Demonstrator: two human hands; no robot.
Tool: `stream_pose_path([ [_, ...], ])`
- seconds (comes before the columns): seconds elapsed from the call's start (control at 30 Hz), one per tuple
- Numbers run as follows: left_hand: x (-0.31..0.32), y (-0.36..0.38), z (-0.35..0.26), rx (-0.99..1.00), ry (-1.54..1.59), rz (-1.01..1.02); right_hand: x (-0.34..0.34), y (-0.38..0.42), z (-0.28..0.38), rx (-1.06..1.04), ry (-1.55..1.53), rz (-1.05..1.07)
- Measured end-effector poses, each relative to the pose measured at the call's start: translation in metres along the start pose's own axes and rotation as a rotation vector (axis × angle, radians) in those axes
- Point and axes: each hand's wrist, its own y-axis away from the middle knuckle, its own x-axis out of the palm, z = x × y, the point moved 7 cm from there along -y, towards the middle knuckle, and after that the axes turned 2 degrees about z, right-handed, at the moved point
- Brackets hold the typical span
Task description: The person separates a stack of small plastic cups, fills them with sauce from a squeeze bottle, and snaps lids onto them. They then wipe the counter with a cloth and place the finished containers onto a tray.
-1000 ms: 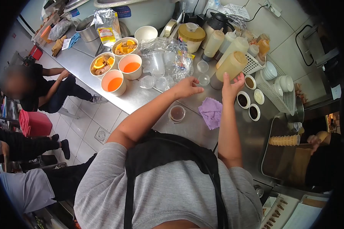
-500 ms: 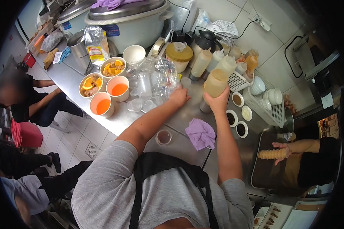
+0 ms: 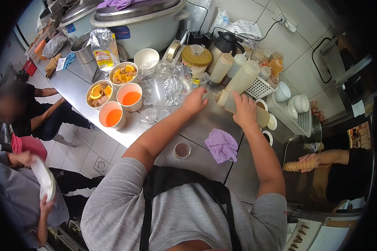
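Observation:
My right hand [image 3: 244, 109] is wrapped round a squeeze bottle [image 3: 262, 116] of pale yellowish liquid. The bottle lies tipped over, its nozzle pointing left toward my other hand. My left hand [image 3: 194, 102] hovers at the edge of the clear plastic bag of cups [image 3: 171, 85], fingers apart and nothing visible between them. A small clear cup [image 3: 204, 78] sits just beyond its fingertips. Closer to me on the steel counter are a small clear cup of dark liquid [image 3: 182, 150] and a crumpled purple cloth [image 3: 221, 145].
Paper bowls of orange liquid [image 3: 131, 98] and of meat with orange slices [image 3: 99, 93] stand left. Squeeze bottles [image 3: 243, 76], a white basket [image 3: 299, 121] and sauce dishes [image 3: 272, 121] are right. A co-worker's hand [image 3: 309, 162] grips stacked ridged pieces; another person carries a white container [image 3: 45, 180].
The squeeze bottle in my right hand has gone from upright to tipped sideways. My left hand has shifted slightly and its fingers have lifted. At lower left, a person now holds a white container.

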Motion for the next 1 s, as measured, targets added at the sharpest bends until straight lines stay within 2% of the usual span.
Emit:
stream_pose_path([
  [0.1,0.002,-0.006,0.024,-0.136,-0.011,-0.094,0.004,0.002,-0.007,0.084,-0.179,0.006],
  [0.2,-0.012,-0.013,0.012,-0.163,-0.248,-0.153,0.000,0.000,-0.006,0.139,-0.403,-0.046],
  [0.3,0.000,-0.031,0.020,-0.176,-0.305,-0.127,-0.015,-0.004,0.001,0.184,-0.560,-0.082],
  [0.4,0.011,-0.057,0.007,-0.133,-0.501,-0.010,-0.023,-0.009,0.001,0.173,-0.587,-0.127],
  [0.53,0.040,-0.085,0.030,-0.204,-0.549,0.159,-0.043,-0.014,-0.004,0.179,-0.642,-0.157],
  [0.63,0.052,-0.093,0.046,-0.194,-0.632,0.296,-0.056,-0.019,-0.005,0.152,-0.551,-0.179],
  [0.73,0.040,-0.100,0.042,-0.246,-0.403,0.132,-0.059,-0.023,-0.006,0.078,-0.321,-0.128],
  [0.83,0.050,-0.088,0.046,-0.605,0.730,0.212,-0.053,-0.022,-0.009,0.051,-0.116,-0.103],
  [0.87,0.058,-0.076,0.044,-0.765,0.994,0.218,-0.048,-0.022,-0.011,0.046,-0.053,-0.097],
  [0.97,0.052,-0.051,0.018,-0.913,1.207,0.319,-0.042,-0.023,-0.013,0.022,0.089,-0.097],
  [1.0,0.050,-0.047,0.015,-0.902,1.233,0.266,-0.043,-0.022,-0.013,0.009,0.102,-0.105],
])
